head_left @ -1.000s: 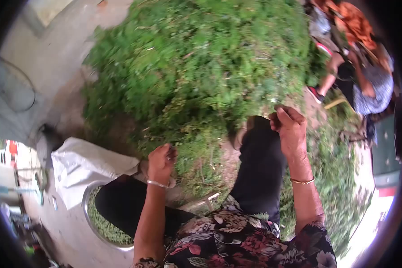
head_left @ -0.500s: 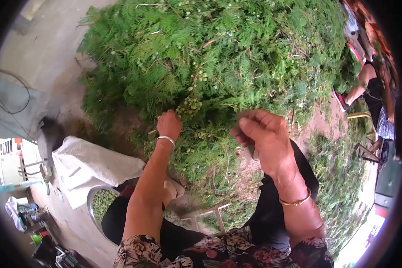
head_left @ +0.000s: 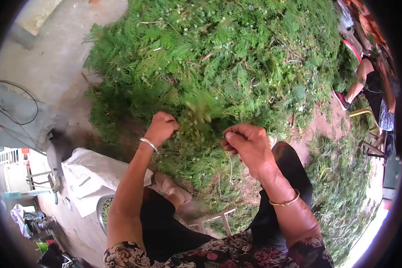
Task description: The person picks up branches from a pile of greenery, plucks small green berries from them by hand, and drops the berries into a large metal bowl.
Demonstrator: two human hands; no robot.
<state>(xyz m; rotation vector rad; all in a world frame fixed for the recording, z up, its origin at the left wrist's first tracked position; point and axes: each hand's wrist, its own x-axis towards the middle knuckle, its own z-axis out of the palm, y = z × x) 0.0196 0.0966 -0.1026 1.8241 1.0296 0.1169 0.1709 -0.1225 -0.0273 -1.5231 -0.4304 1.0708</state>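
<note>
A big heap of green conifer branches [head_left: 201, 58] fills the upper middle of the view. My left hand [head_left: 162, 126], with a silver bangle at its wrist, is closed beside a blurred sprig with pale seed clusters [head_left: 198, 118]; its fingertips point toward the sprig, and what they pinch is too small to make out. To the right of the sprig, my right hand [head_left: 247, 145] has its thumb and fingers pressed together, and their contents are hidden. A gold bangle [head_left: 285, 199] circles the right wrist.
A white sack [head_left: 96, 172] lies at the left, near a metal-rimmed basin [head_left: 101, 213]. Between my legs stands a small frame [head_left: 224, 219]. Another person's leg [head_left: 357, 88] shows at the far right. Cut greenery [head_left: 339, 192] covers the ground at right.
My left hand has moved slightly left and down. My right hand has shifted left and downward. The seeded sprig between them is now blurred, and the whole view has shifted a little.
</note>
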